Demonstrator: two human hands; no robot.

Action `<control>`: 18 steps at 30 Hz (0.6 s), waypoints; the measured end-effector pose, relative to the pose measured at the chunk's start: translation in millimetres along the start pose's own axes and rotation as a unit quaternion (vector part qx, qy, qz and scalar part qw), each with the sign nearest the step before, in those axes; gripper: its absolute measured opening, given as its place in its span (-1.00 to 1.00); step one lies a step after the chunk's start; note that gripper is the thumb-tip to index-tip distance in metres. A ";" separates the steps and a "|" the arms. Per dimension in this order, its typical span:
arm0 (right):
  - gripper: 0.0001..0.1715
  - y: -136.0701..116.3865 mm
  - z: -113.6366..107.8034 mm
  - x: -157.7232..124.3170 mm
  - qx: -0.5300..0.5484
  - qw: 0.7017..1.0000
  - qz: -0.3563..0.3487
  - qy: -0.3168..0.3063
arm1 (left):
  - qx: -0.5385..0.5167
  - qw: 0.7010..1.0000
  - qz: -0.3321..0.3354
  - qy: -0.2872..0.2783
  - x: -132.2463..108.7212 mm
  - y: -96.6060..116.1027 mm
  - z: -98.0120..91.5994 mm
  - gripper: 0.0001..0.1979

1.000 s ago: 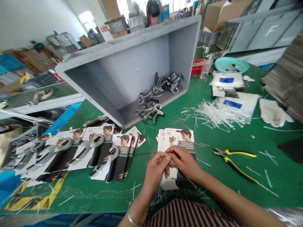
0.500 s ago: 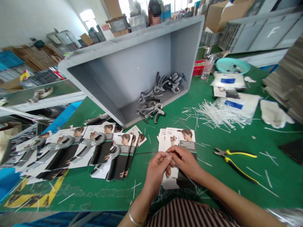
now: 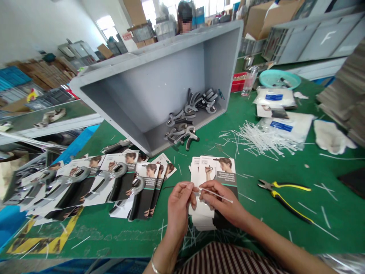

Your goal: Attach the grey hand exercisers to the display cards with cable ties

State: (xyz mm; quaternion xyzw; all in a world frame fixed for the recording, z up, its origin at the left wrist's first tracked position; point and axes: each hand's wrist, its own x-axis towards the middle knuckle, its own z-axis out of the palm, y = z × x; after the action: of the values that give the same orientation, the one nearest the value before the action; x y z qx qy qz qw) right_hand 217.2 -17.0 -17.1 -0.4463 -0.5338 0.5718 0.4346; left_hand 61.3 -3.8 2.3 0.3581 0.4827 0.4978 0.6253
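My left hand [image 3: 178,203] and my right hand [image 3: 221,199] meet low in the middle, over a stack of printed backing cards [image 3: 218,171]. Both pinch one thin white cable tie [image 3: 215,194], which runs between them and sticks out to the right. The left fingers pinch its left end, the right fingers hold it further along. Behind the cards a big grey plastic bin [image 3: 159,82] lies tipped on its side, with several grey hand grippers [image 3: 185,125] in its lower corner.
Carded hand grippers [image 3: 94,182] lie fanned out at the left. Yellow-handled cutters [image 3: 285,192] lie to the right on the green table [image 3: 285,167]. A pile of white cable ties [image 3: 256,137], plastic bags [image 3: 285,123], a white glove [image 3: 332,135] and a teal bowl [image 3: 279,78] sit further back. A person stands behind the bin.
My hands have drawn slightly apart, the left moving left. The cable tie now shows stretched between them and pointing right.
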 end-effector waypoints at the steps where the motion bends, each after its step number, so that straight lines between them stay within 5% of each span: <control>1: -0.72 0.2 1.4 -2.9 0.041 0.999 0.014 0.001 | -0.006 1.000 -0.004 -0.001 -0.5 0.7 -1.3 -0.81; 12: -0.77 4.1 11.1 -3.3 0.310 0.946 0.056 0.074 | 0.031 0.997 0.005 -0.077 -9.6 -15.1 5.9 -0.84; 18: -0.83 -3.7 -5.4 -6.9 0.229 0.964 0.028 0.130 | 0.204 0.971 0.101 -0.071 -4.5 -16.3 -0.5 -0.86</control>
State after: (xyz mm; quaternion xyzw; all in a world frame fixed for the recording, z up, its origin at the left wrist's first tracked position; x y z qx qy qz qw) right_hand 224.1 -22.3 -13.3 -0.4200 -0.3151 0.6280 0.5744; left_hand 65.2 -12.2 -11.8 0.5589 0.4899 0.4230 0.5184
